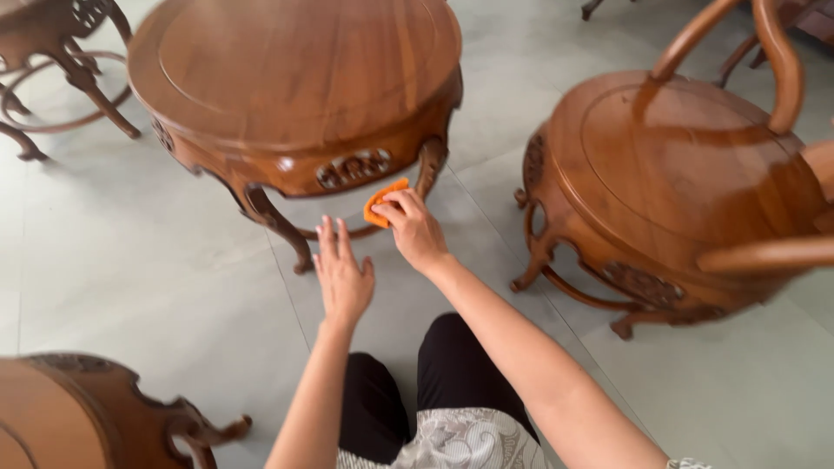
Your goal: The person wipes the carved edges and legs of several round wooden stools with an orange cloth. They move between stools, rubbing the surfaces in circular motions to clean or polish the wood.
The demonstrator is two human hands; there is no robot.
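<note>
Two hands out. Right hand (415, 227) pinches an orange cloth (383, 202), just below the carved rim of the round table (295, 78), beside a front leg (429, 165). Left hand (341, 276) open, flat, empty, nearer the person; cloth lies forward-right of it.

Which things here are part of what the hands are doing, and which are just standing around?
In use:
- small orange cloth, pinched in the right hand
- round carved wooden table, cloth at its lower edge
- left hand, open, hovering empty near the table's leg

Standing about:
- round wooden armchair at right
- carved wooden piece at lower left
- carved wooden stand at upper left
</note>
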